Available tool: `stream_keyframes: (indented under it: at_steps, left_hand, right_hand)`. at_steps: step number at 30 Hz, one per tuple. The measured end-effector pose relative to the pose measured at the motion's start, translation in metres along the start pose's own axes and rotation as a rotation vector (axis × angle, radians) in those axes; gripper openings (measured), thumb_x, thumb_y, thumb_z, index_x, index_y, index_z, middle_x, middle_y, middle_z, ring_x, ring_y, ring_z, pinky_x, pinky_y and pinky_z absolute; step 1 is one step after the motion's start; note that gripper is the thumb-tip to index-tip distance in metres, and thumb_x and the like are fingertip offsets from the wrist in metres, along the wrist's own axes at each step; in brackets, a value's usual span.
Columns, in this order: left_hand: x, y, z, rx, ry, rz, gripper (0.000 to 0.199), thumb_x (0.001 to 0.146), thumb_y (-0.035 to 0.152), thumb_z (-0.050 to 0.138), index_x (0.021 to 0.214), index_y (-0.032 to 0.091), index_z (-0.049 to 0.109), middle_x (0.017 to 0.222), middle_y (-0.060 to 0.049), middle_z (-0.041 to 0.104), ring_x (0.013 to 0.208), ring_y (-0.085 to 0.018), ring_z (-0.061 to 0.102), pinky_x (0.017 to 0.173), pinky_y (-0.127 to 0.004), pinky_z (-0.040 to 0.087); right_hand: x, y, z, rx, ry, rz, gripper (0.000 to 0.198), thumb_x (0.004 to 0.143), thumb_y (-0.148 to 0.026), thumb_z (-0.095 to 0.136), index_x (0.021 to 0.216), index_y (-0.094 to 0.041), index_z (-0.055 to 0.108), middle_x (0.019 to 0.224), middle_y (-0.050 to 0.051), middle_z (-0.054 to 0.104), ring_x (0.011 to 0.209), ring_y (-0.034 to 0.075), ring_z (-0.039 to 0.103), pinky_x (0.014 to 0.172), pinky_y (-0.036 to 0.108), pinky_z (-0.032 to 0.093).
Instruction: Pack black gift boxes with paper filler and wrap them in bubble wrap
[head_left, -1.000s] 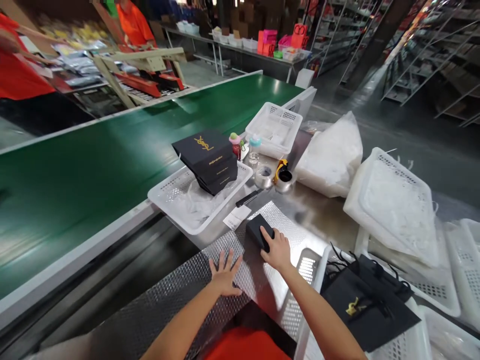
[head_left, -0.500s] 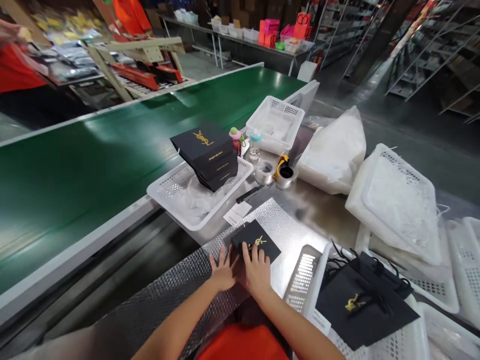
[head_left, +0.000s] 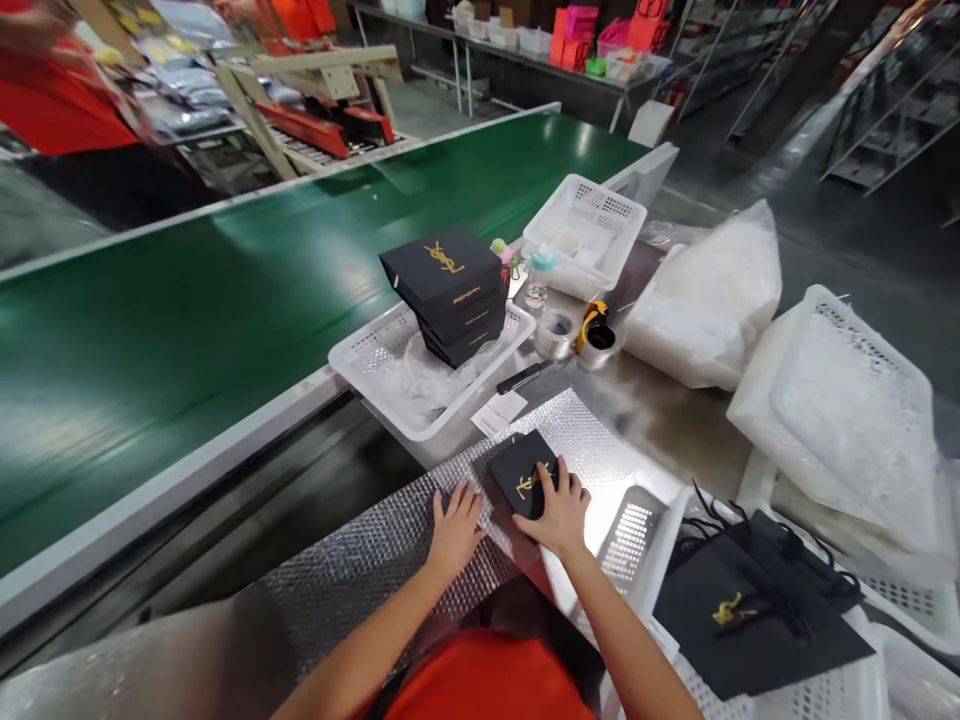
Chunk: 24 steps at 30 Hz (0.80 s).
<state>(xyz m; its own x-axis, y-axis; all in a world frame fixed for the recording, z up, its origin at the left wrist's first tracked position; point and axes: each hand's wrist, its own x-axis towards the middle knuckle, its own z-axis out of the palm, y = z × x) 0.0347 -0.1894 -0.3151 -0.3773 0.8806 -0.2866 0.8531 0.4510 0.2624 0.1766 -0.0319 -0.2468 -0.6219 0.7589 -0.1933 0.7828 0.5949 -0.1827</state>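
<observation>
A: Where is the small black box (head_left: 525, 478) sitting?

B: Lower centre of the frame, on the bubble wrap sheet (head_left: 390, 550). The right hand (head_left: 559, 515) is resting spread over its near edge; the left hand (head_left: 454, 522) is lying flat, empty, just left.

A: Handling?

B: Probably light, stiff, corners denting easily; gripping its opposite sides looks safest.

- steel worktop (head_left: 667, 420), pretty shiny, sits right beside the green conveyor belt (head_left: 225, 290)
- bubble wrap sheet (head_left: 390, 550) spread over the near end
- white basket (head_left: 427, 370) at the belt edge
- two tape rolls (head_left: 574, 335), a black-handled tool (head_left: 525, 377) (a knife, I think), a paper slip (head_left: 499, 412)
- white bag bundle (head_left: 705, 295) further back
</observation>
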Motion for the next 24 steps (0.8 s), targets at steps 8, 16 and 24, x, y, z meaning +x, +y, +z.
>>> stream_keyframes:
  at_steps: [8,16,24]
  left_hand:
    - [0.013,0.015,-0.017,-0.206,-0.029,-0.041,0.050,0.083,0.016,0.053,0.133,0.015,0.058,0.156,-0.013,0.041,0.146,-0.037,0.027,0.118,-0.063,0.019]
    - [0.021,-0.012,-0.016,-0.509,0.098,-0.159,0.049,0.082,0.003,0.036,0.127,0.010,0.054,0.153,-0.016,0.041,0.143,-0.022,0.038,0.120,-0.040,0.030]
    - [0.032,0.020,-0.031,-0.916,0.169,-0.455,0.051,0.093,0.039,0.050,0.133,0.008,0.041,0.131,-0.022,0.057,0.122,-0.028,0.058,0.106,-0.045,0.048]
  right_hand:
    - [-0.002,-0.012,-0.013,-0.016,0.060,0.047,0.095,0.064,-0.063,0.073,0.146,-0.025,0.044,0.160,0.017,0.025,0.128,0.044,0.040,0.099,0.055,0.033]
    - [-0.006,-0.026,0.007,-0.024,0.055,0.004,0.094,0.065,-0.063,0.073,0.146,-0.025,0.044,0.160,0.018,0.025,0.127,0.044,0.041,0.098,0.054,0.033]
    - [0.005,0.005,0.012,0.121,0.081,-0.001,0.084,0.080,-0.069,0.058,0.148,-0.023,0.040,0.157,0.018,0.031,0.139,0.039,0.035,0.106,0.055,0.034]
